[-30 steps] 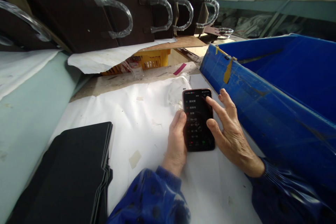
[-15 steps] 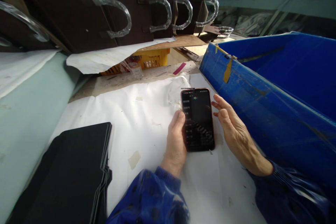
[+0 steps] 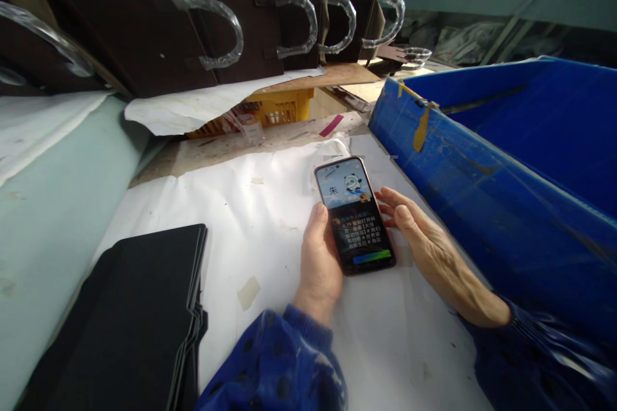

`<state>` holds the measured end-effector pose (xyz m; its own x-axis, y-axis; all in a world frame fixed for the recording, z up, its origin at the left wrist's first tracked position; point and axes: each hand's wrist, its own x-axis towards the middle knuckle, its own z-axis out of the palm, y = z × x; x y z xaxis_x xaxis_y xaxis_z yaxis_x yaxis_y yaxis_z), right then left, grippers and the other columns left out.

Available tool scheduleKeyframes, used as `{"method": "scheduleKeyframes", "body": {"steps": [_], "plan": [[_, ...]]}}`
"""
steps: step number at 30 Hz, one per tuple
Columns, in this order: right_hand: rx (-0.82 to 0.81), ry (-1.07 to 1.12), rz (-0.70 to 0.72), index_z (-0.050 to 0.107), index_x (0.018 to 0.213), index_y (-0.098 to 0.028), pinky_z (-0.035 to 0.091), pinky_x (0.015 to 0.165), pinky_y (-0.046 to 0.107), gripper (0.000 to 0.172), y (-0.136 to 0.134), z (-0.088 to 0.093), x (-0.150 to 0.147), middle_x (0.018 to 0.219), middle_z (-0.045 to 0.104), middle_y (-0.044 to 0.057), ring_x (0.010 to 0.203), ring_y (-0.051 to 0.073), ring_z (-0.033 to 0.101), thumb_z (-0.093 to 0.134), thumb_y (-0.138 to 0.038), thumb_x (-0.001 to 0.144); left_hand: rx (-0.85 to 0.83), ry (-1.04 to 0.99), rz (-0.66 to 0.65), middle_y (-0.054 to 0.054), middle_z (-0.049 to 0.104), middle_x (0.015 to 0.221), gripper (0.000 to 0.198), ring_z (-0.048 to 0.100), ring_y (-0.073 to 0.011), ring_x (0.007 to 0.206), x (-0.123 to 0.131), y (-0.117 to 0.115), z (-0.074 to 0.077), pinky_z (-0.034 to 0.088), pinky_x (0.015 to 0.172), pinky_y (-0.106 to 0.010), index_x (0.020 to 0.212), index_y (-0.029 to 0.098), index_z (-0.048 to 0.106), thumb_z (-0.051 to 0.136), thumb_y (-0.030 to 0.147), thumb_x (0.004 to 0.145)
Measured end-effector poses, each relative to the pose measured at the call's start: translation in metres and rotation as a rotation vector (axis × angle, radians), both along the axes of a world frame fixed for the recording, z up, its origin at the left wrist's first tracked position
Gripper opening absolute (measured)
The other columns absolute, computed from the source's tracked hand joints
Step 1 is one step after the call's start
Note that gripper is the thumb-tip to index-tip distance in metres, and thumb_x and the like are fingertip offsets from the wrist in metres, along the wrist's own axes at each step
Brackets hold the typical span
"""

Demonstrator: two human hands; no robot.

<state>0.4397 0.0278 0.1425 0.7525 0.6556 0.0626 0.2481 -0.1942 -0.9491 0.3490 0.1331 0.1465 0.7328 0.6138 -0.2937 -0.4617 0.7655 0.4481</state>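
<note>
A smartphone [image 3: 357,221] is held over the white-covered table, tilted to the left, its screen lit with a cartoon panda at the top and text below. My left hand [image 3: 319,263] grips it along the left side, thumb on the edge and the other fingers hidden behind it. Close by the phone's right edge is my right hand [image 3: 417,234], fingers stretched and slightly apart, holding nothing. Whether its fingertips touch the phone I cannot tell.
A stack of black sheets [image 3: 130,314] lies at the left. A large blue bin [image 3: 434,141] borders the right side. Behind stand dark brown panels [image 3: 241,19] with plastic-wrapped handles [image 3: 231,32]. A yellow crate [image 3: 284,109] sits beneath them. A magenta strip [image 3: 331,125] lies at the table's far edge.
The phone has turned so its top leans left, still in my left hand. Its screen has changed from a dark list to a panda picture with text. My right hand has shifted slightly.
</note>
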Motion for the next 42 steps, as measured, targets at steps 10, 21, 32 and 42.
{"method": "scheduleKeyframes", "body": {"steps": [10,21,32,42], "plan": [[-0.054,0.0,0.021,0.058,0.133,-0.021,0.043,0.112,0.051,0.076,0.0,0.006,-0.003,0.135,0.065,0.01,0.122,0.032,0.061,0.042,-0.081,0.088,0.002,-0.112,-0.099,-0.007,0.081,0.085,0.056,0.077,-0.0207,0.075,-0.002,-0.002,0.002,0.063,0.07,-0.033,0.087,0.016,0.08,0.032,0.037,0.104],[-0.056,0.056,0.065,0.055,0.135,-0.023,0.043,0.112,0.051,0.069,-0.003,0.008,-0.004,0.136,0.064,0.009,0.125,0.03,0.06,0.043,-0.075,0.092,0.008,-0.101,-0.083,-0.007,0.081,0.085,0.05,0.076,-0.0209,0.071,-0.001,0.0,0.001,0.064,0.067,-0.034,0.088,0.016,0.08,0.037,0.036,0.102],[-0.062,0.062,0.056,0.058,0.131,-0.022,0.052,0.101,0.047,0.072,0.001,0.005,-0.003,0.127,0.069,0.01,0.116,0.031,0.065,0.045,-0.078,0.088,-0.039,-0.072,-0.05,-0.007,0.081,0.084,0.047,0.076,-0.0205,0.073,-0.001,-0.001,0.0,0.063,0.068,-0.033,0.086,0.016,0.08,0.04,0.036,0.102],[-0.029,0.089,0.178,0.047,0.138,-0.021,0.05,0.105,0.051,0.069,-0.006,0.019,-0.008,0.143,0.055,0.017,0.126,0.033,0.057,0.068,-0.058,0.085,-0.118,0.066,0.054,-0.008,0.079,0.085,0.044,0.074,-0.0225,0.081,0.002,0.004,0.002,0.058,0.09,-0.041,0.084,0.013,0.076,0.042,0.034,0.101]]}}
